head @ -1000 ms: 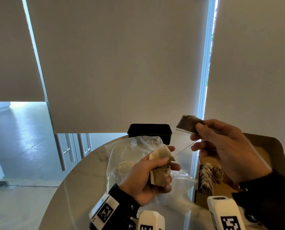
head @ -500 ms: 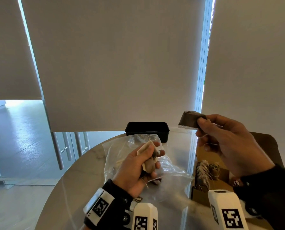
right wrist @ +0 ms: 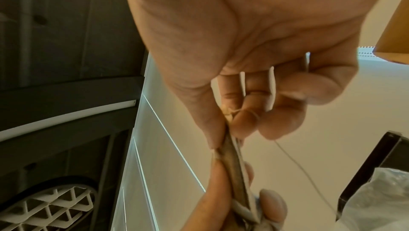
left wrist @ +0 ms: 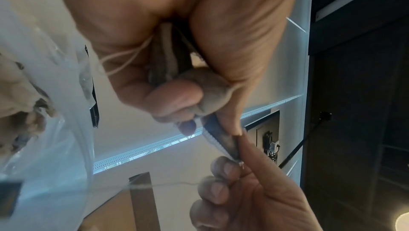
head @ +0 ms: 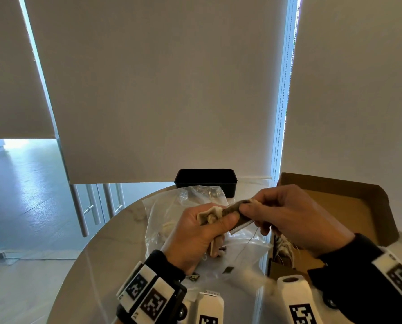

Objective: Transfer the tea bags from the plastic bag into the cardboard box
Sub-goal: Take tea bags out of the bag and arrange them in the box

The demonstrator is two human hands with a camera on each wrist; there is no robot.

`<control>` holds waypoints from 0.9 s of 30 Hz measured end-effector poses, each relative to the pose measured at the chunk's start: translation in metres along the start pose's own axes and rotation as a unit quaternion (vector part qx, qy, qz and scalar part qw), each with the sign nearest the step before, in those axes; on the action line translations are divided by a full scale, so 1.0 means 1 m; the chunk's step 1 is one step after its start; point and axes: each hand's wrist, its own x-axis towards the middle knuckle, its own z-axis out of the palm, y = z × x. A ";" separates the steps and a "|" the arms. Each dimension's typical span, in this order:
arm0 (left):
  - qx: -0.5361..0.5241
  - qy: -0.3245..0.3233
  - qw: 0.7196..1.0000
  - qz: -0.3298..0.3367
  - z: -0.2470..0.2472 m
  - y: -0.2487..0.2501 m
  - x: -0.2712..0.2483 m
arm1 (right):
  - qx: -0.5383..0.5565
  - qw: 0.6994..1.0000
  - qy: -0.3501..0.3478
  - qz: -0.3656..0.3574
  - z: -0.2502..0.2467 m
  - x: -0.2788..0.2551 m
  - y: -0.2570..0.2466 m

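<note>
Tea bag (head: 236, 208) is pinched between your left hand (head: 201, 232) and right hand (head: 288, 216), lying left-right above the plastic bag (head: 169, 206); the box (head: 349, 206) sits just right, nearest your right hand

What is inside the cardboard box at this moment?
In the cardboard box, some tea bags with strings stand near its left wall. The right hand and its sleeve cover much of the box floor, so their number cannot be told.
</note>
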 end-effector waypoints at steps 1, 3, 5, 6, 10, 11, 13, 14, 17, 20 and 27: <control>-0.004 0.005 1.000 -0.003 0.000 0.001 0.000 | -0.002 1.000 -0.003 -0.004 0.001 0.000 -0.001; -0.029 0.014 0.999 -0.008 -0.001 0.004 0.000 | -0.026 0.999 -0.013 -0.014 0.001 0.000 0.000; -0.066 0.024 0.997 -0.011 -0.002 0.007 0.001 | -0.062 0.997 -0.033 -0.016 0.003 -0.001 0.003; -0.084 0.031 0.996 -0.014 -0.003 0.009 0.000 | -0.071 0.997 -0.042 -0.013 0.004 -0.001 0.003; -0.159 0.072 0.984 -0.020 -0.008 0.018 0.001 | -0.093 0.994 -0.051 0.005 0.006 -0.002 0.004; -0.171 0.084 0.981 -0.017 -0.010 0.019 0.001 | -0.097 0.994 -0.051 0.009 0.006 -0.002 0.004; -0.188 0.109 0.976 -0.008 -0.013 0.019 0.002 | -0.119 0.992 -0.051 0.009 0.005 -0.003 0.006; -0.190 0.119 0.975 -0.004 -0.014 0.018 0.003 | -0.130 0.990 -0.050 0.007 0.004 -0.003 0.007; -0.182 0.138 0.974 0.004 -0.017 0.017 0.004 | -0.153 0.987 -0.053 0.012 0.004 -0.001 0.011; -0.181 0.146 0.973 0.006 -0.020 0.014 0.005 | -0.160 0.985 -0.061 0.020 0.004 0.000 0.015; -0.179 0.153 0.972 0.008 -0.022 0.013 0.005 | -0.161 0.983 -0.064 0.053 0.001 0.002 0.022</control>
